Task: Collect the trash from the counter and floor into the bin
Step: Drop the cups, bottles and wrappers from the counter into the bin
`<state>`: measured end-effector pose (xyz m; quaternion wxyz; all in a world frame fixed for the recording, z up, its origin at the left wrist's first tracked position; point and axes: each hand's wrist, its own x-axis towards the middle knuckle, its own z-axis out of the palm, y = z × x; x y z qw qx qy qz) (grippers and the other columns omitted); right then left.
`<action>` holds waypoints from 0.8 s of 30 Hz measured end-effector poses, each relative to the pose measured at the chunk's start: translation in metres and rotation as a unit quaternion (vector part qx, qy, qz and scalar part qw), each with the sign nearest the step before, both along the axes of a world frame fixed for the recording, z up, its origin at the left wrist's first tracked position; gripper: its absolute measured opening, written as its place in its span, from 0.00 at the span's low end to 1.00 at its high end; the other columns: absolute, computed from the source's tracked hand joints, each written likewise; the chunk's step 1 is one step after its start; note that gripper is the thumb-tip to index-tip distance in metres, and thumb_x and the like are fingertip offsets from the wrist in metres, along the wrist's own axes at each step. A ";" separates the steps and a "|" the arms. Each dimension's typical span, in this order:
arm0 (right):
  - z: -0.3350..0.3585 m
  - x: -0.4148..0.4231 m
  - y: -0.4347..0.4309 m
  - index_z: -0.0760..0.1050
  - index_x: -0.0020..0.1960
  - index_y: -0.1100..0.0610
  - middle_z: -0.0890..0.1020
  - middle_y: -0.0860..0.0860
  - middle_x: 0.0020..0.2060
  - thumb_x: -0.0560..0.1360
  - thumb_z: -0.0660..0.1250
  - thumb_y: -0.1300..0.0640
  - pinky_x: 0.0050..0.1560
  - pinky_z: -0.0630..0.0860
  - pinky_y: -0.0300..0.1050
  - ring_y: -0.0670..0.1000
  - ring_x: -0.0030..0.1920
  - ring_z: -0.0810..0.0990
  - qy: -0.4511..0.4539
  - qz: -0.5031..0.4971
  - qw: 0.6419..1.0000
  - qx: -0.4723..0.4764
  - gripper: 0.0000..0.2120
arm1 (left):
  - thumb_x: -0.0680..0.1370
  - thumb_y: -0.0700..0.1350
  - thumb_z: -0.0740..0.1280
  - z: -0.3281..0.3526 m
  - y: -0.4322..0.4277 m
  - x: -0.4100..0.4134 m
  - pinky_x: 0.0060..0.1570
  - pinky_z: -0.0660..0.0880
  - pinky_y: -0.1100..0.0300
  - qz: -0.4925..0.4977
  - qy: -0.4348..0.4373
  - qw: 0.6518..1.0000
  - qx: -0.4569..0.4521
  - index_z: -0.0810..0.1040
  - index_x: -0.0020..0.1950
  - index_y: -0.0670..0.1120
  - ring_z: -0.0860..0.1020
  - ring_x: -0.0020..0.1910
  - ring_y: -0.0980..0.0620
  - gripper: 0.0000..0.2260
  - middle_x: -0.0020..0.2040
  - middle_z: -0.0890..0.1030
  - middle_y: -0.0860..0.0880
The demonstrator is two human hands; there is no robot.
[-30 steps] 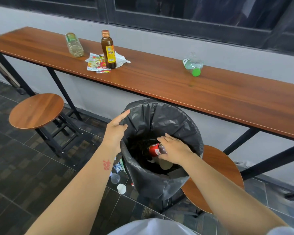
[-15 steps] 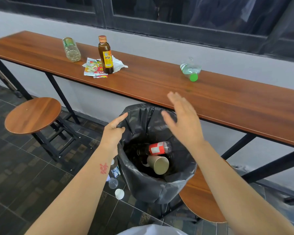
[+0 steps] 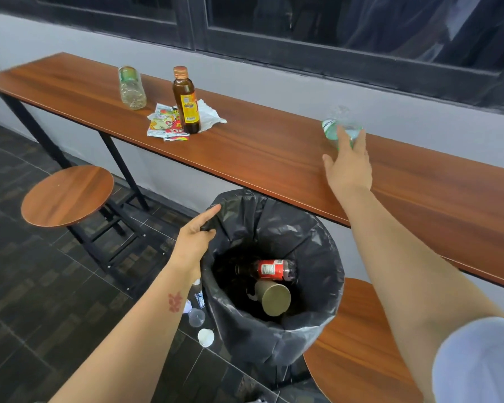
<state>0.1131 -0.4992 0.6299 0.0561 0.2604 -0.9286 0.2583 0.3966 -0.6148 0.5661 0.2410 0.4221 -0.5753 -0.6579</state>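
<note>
A bin lined with a black bag (image 3: pixel 312 234) stands below the wooden counter (image 3: pixel 259 152). Inside it lie a red-labelled bottle (image 3: pixel 271 269) and a brown paper cup (image 3: pixel 274 298). My left hand (image 3: pixel 194 241) pinches the bag's left rim. My right hand (image 3: pixel 348 164) reaches over the counter with fingers spread, its fingertips at a clear bottle with a green label (image 3: pixel 336 125) lying on its side. Further left on the counter are a brown glass bottle (image 3: pixel 186 100) standing upright, colourful wrappers and white paper (image 3: pixel 169 123) and a clear lying bottle (image 3: pixel 132 88).
Small trash lies on the dark tiled floor left of the bin: a clear plastic cup (image 3: pixel 197 317), a white lid (image 3: pixel 206 337) and a small wrapper (image 3: pixel 200 298). One round wooden stool (image 3: pixel 67 194) stands at left, another (image 3: pixel 358 353) just right of the bin.
My right hand let the red-labelled bottle drop into the bin, rose out and stretched to the green-labelled bottle on the counter. The left hand has stayed on the bag rim.
</note>
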 end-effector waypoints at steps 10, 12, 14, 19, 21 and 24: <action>-0.001 -0.014 -0.009 0.57 0.77 0.41 0.47 0.56 0.79 0.83 0.54 0.60 0.57 0.73 0.54 0.66 0.57 0.77 -0.019 -0.014 1.000 0.004 0.26 | 0.78 0.27 0.59 -0.007 -0.011 -0.014 0.71 0.64 0.54 0.024 0.019 0.999 0.012 0.81 0.61 0.59 0.68 0.71 0.57 0.29 0.68 0.75 0.58; 0.000 -0.013 -0.008 0.58 0.77 0.42 0.48 0.57 0.79 0.83 0.54 0.62 0.57 0.73 0.55 0.67 0.56 0.78 -0.014 -0.022 1.000 0.000 0.26 | 0.78 0.27 0.59 -0.010 -0.011 -0.014 0.70 0.65 0.54 0.024 0.020 0.999 0.015 0.82 0.60 0.60 0.69 0.70 0.55 0.29 0.67 0.76 0.59; 0.001 -0.012 -0.007 0.59 0.77 0.43 0.48 0.57 0.79 0.82 0.54 0.63 0.58 0.73 0.55 0.67 0.55 0.78 -0.009 -0.024 0.999 -0.019 0.26 | 0.78 0.27 0.58 -0.013 -0.009 -0.012 0.70 0.66 0.52 0.026 0.023 0.999 0.018 0.82 0.60 0.60 0.70 0.70 0.55 0.29 0.67 0.76 0.59; 0.000 0.002 0.001 0.64 0.75 0.45 0.53 0.57 0.79 0.82 0.55 0.64 0.56 0.75 0.54 0.67 0.55 0.79 0.034 -0.006 0.995 -0.091 0.25 | 0.79 0.29 0.58 -0.023 -0.007 -0.001 0.68 0.69 0.46 0.039 0.024 0.998 0.037 0.82 0.59 0.62 0.71 0.69 0.50 0.28 0.67 0.77 0.57; 0.001 0.014 0.006 0.64 0.75 0.45 0.54 0.57 0.78 0.82 0.55 0.64 0.56 0.75 0.54 0.67 0.57 0.78 0.054 0.002 0.992 -0.115 0.25 | 0.80 0.29 0.58 -0.024 -0.007 0.003 0.68 0.69 0.46 0.043 0.027 0.998 0.040 0.82 0.59 0.62 0.71 0.69 0.49 0.28 0.67 0.77 0.57; 0.002 0.037 0.016 0.65 0.75 0.46 0.56 0.58 0.78 0.82 0.55 0.62 0.58 0.74 0.53 0.65 0.64 0.75 0.071 0.008 0.986 -0.149 0.23 | 0.79 0.29 0.58 -0.022 -0.007 0.011 0.68 0.69 0.47 0.037 0.031 0.998 0.041 0.82 0.59 0.62 0.72 0.69 0.50 0.28 0.66 0.77 0.57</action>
